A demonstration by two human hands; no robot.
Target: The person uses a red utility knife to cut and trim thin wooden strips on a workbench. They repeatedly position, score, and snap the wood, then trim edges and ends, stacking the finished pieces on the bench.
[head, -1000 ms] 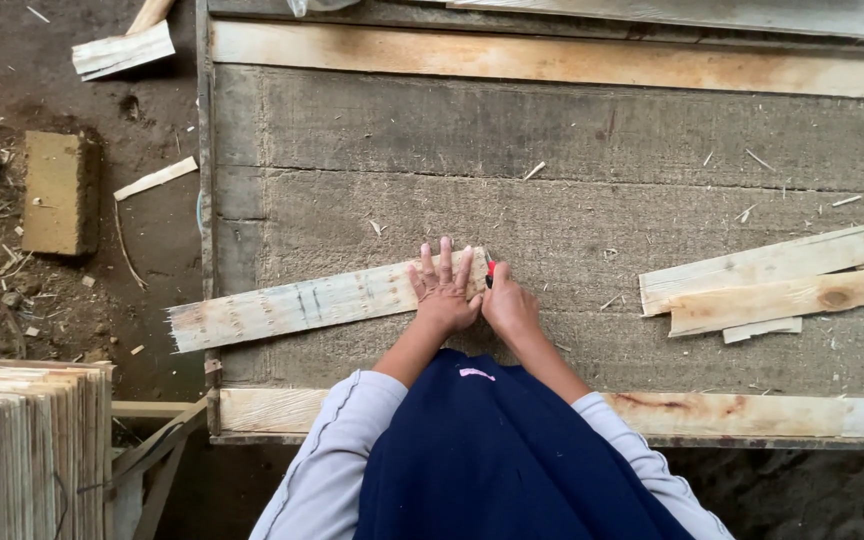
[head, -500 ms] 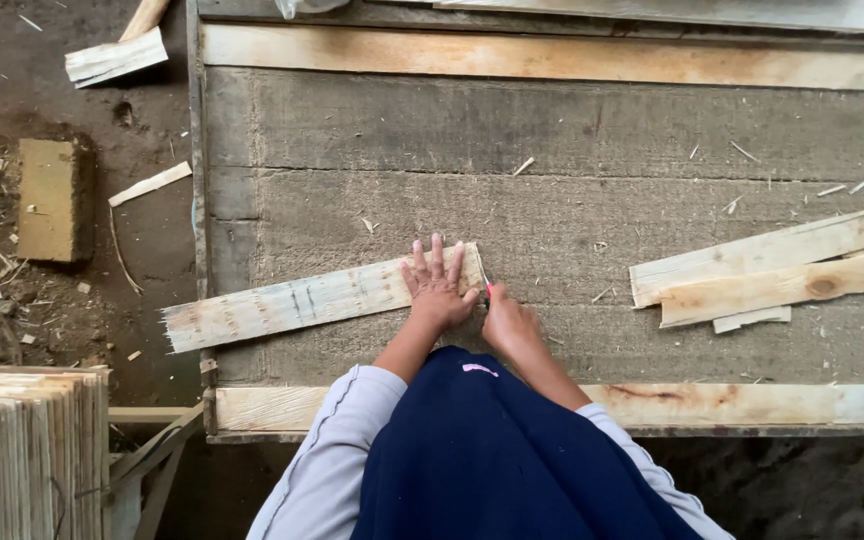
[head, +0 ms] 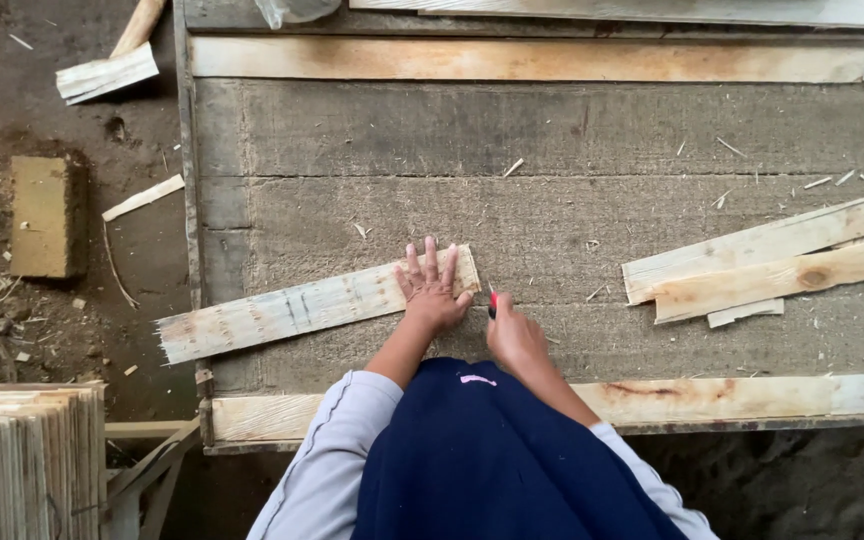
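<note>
Grey, weathered planks form the workbench (head: 572,130), which fills most of the view and is framed by paler wooden rails along its far and near edges. Lying across its left half, the long pale slat (head: 302,305) runs at a slight tilt, its left end overhanging the bench edge and its right end near the middle. Two similar offcuts (head: 762,260) lie overlapped at the right, well apart from the slat. Stacked thin boards (head: 22,460) stand at the near left, beside the bench. Left hand (head: 433,290) lies flat on the slat's right end, fingers spread and extended, pressing rather than gripping. Right hand (head: 514,338) is closed in a fist around a small red-handled tool (head: 492,302), probably a knife, whose tip sits just beside the slat's right end.
</note>
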